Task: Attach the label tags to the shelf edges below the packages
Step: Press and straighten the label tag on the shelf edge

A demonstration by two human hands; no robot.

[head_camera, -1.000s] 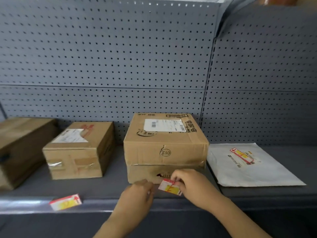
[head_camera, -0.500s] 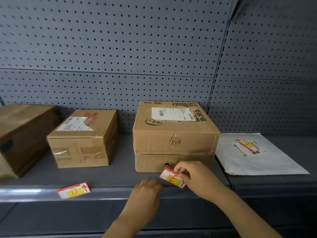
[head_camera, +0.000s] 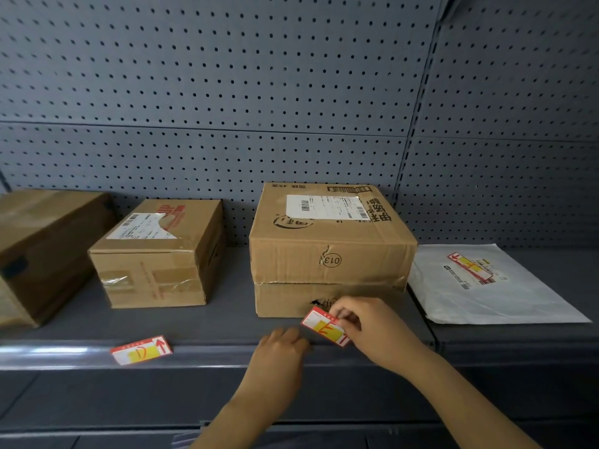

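View from the head camera, looking at a grey shelf. The right hand pinches a label tag between thumb and fingers. This red, white and yellow tag is tilted and sits just above the shelf edge, in front of the large box. The left hand rests at the shelf edge just left of the tag, back upward. Its fingertips are hidden, so it is not clear whether it grips anything.

A second tag lies at a slant on the clear strip of the shelf edge, below the small box. A third box stands at the far left, partly cut off. To the right of the large box a white mailer bag lies flat on the neighbouring shelf, with a third tag on top of it. A perforated back panel rises behind all the packages.
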